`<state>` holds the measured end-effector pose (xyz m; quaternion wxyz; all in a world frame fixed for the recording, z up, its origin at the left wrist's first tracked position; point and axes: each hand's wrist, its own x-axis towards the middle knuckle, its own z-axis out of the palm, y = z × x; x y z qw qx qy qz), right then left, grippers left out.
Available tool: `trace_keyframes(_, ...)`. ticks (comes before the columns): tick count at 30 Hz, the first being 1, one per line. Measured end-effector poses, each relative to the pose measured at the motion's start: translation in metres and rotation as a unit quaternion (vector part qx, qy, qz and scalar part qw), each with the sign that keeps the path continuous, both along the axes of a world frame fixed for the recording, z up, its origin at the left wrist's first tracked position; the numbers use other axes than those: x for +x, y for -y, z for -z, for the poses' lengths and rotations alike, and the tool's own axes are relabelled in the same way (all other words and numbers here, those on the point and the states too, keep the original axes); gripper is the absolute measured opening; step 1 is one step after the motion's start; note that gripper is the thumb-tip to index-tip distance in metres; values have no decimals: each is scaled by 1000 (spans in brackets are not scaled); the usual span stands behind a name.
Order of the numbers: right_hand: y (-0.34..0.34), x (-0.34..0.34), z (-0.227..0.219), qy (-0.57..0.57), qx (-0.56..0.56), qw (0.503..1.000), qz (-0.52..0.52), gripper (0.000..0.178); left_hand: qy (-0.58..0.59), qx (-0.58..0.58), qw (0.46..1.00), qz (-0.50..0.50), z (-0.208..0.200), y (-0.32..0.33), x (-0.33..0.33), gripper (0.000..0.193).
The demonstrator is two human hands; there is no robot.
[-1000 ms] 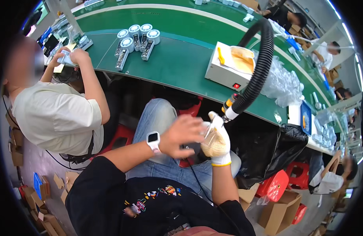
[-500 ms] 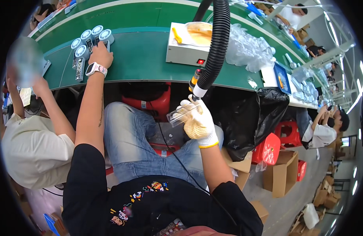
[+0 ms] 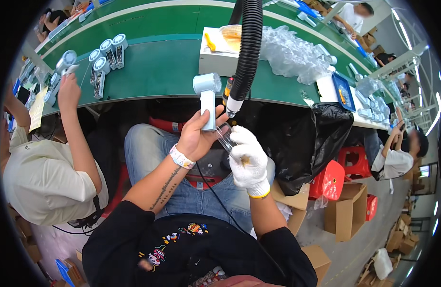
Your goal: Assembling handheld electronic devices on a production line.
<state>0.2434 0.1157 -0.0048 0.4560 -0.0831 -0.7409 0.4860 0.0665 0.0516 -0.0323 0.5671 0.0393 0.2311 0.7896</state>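
Though probably light, stiff and slippery, best held by the handle [image 3: 208, 110]: a fan [image 3: 207, 98] left of the hose [image 3: 248, 52], gripped in left fingers [image 3: 199, 122], with right fingers [image 3: 242, 136] closed on a fragile-looking clear cover [image 3: 225, 137].

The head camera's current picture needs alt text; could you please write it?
A bare left hand holds a pale blue handheld fan near a clear plastic piece in the gloved right hand, before a green workbench.

"What's the left hand [image 3: 195, 137] doing now?"
"It's drawing back from eleven o'clock and holding a pale-blue fan [image 3: 208, 104] at twelve."
"And the right hand [image 3: 248, 159]?"
"It's turning over, its glove [image 3: 253, 176] showing the white back instead of the dotted palm."
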Motion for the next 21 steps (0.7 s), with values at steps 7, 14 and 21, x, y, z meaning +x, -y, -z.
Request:
trace_keyframes(7, -13, -6, -9, 40, 224, 974, -14, 23, -9, -14, 999, 49, 5, -12, -7, 37)
trace_keyframes(14, -11, -12, 4, 14, 278, 960, 13, 24, -37, -73, 996, 16, -3, -22, 2, 32)
trace_keyframes(21, -30, -38, 33, -27, 248, 968, 42, 24, -90, -85, 989, 83, -7, -29, -2, 31)
